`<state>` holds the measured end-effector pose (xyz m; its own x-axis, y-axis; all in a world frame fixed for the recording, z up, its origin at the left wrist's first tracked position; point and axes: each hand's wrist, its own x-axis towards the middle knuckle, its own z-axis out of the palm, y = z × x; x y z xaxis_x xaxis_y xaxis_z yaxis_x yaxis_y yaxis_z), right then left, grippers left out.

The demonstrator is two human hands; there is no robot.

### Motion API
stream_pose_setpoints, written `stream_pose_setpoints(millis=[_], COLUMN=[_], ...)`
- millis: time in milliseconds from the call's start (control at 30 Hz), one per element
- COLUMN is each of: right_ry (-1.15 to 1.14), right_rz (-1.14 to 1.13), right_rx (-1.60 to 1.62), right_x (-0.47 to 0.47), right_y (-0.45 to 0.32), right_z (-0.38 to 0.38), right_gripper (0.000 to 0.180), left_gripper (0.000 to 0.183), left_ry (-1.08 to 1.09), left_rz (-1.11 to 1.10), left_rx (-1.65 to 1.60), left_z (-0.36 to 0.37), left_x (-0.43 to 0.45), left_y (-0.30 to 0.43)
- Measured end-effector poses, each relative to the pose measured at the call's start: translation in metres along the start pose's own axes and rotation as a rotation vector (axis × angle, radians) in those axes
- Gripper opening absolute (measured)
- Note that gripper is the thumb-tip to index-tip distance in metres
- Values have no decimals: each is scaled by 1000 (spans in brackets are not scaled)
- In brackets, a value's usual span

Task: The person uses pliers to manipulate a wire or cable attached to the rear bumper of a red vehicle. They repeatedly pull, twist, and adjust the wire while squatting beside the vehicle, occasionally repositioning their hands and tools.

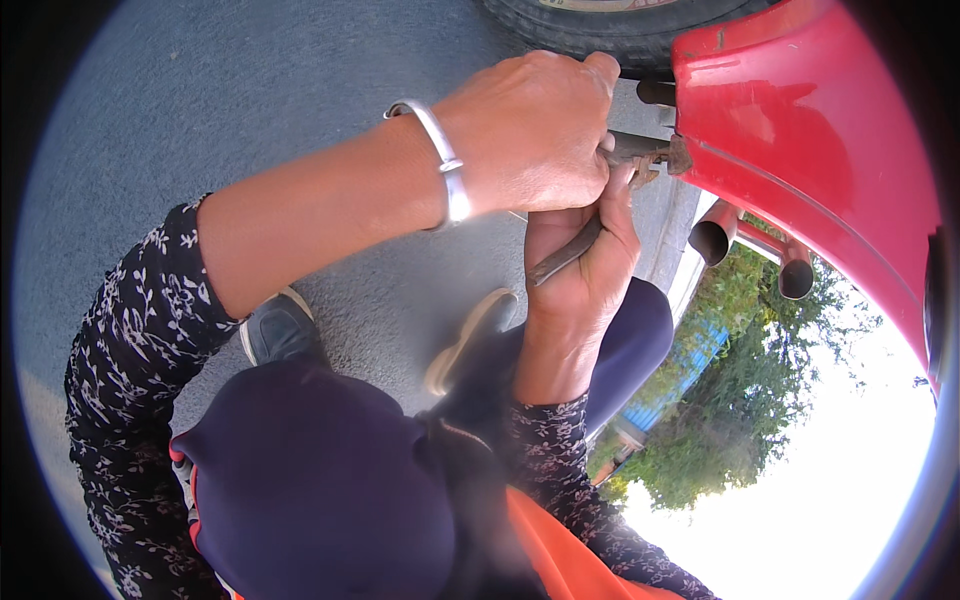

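My right hand (pixel 581 255), palm up, is wrapped around a metal hand tool with a flat, curved handle (pixel 564 253), possibly pliers. Above it, my left hand (pixel 536 131) is curled over the tool's head end, its fingertips hidden. A silver bangle (pixel 444 161) circles the left wrist. Just past my fingers, a rusty metal piece (pixel 646 166) meets the worn lower corner (pixel 679 155) of a glossy red vehicle panel (pixel 780 112). Between my left hand and that panel runs a dark metal bar (pixel 637 142). Where tool and rusty piece join cannot be made out.
A black tyre (pixel 600 34) stands at the top, beside the panel. Two open-ended red tubes, one nearer (pixel 712 232) and one farther (pixel 796 270), project below it. Grey asphalt (pixel 225 97) lies under my shoes (pixel 279 326). My knee (pixel 637 337) is close below the panel.
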<state>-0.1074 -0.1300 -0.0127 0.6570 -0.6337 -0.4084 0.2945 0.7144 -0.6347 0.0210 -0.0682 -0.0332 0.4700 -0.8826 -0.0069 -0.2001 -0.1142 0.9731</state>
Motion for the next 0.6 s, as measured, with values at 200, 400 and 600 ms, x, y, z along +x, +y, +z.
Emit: stream_pose_setpoints(millis=[200, 400, 600], right_ry=[-2, 0, -6], right_rz=[-15, -20, -53], right_rx=[-20, -56, -160], right_x=[-7, -5, -5], right_y=[5, 5, 3], right_z=[2, 6, 11], right_gripper=[29, 29, 29], left_gripper=[63, 65, 67], left_ry=[56, 35, 89], left_rz=[84, 55, 89], left_rx=[33, 56, 39], left_z=[1, -3, -5], left_x=[-6, -4, -2], left_y=[-7, -4, -2])
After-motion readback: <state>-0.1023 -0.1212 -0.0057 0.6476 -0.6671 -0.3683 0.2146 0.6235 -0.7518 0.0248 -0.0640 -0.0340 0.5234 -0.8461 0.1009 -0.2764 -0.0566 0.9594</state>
